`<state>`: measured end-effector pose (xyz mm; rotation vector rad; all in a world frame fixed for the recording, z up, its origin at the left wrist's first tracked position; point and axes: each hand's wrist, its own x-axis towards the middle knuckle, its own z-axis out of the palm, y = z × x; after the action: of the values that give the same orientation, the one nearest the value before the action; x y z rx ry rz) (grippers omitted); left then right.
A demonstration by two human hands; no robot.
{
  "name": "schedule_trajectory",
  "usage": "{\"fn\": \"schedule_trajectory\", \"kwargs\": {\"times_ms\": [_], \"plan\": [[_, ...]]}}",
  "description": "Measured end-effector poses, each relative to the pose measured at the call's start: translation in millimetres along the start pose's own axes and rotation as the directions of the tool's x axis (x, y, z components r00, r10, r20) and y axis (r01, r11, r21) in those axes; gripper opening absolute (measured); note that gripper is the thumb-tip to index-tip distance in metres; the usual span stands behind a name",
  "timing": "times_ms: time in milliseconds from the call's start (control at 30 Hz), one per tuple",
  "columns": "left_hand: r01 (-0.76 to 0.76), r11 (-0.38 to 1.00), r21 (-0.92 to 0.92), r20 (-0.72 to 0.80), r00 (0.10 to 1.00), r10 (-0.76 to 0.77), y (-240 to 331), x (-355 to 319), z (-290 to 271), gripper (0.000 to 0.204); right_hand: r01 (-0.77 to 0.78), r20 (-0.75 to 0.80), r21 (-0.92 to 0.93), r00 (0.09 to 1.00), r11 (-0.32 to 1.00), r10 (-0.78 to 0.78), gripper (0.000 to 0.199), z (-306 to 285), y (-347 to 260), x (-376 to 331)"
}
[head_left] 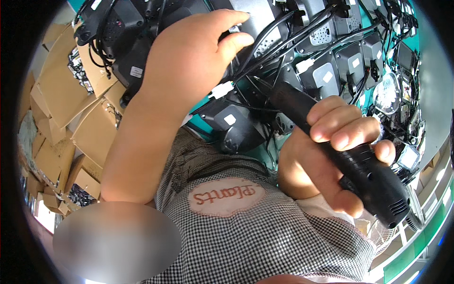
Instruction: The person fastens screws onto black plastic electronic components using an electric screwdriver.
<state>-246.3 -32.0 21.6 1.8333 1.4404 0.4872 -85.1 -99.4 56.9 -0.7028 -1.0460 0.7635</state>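
Note:
My right hand (331, 146) is wrapped round a black electric screwdriver (295, 104), with its vented rear end low on the right. The thin tip points up and left, toward black cables among the devices. My left hand (189, 57) reaches over the black plastic devices (229, 116) at the upper middle. Its thumb and forefinger are apart near a silver-grey panel (255, 21); the other fingers are hidden behind the hand. Below that hand, a white connector (221, 90) sits on the cables.
Many black housings with pale labels and tangled black cables (302, 35) cover the teal work surface. Opened cardboard boxes (61, 94) stand on the left. At the right lie a clear round plastic piece (387, 92) and small parts. A checked apron (227, 236) covers my front.

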Motion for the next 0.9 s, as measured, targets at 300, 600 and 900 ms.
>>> {"fn": "schedule_trajectory", "kwargs": {"times_ms": [300, 600, 900], "plan": [[0.082, 0.983, -0.167, 0.029, 0.997, -0.078, 30.1, 8.9, -12.3, 0.02, 0.06, 0.086, -0.02, 0.995, 0.998, -0.058, 0.078, -6.2, 21.2, -6.9], [0.147, 0.957, -0.249, 0.088, 0.988, -0.129, -1.3, 2.5, 2.2, 0.029, 0.143, 0.212, -0.068, 0.969, 0.987, -0.126, 0.073, 4.2, 24.8, -9.9], [0.04, 0.996, -0.078, 0.008, 0.999, -0.039, -0.4, 2.9, 0.6, 0.028, 0.165, 0.457, -0.007, 0.878, 0.986, -0.144, 0.071, -4.5, 28.8, -9.2]]}}
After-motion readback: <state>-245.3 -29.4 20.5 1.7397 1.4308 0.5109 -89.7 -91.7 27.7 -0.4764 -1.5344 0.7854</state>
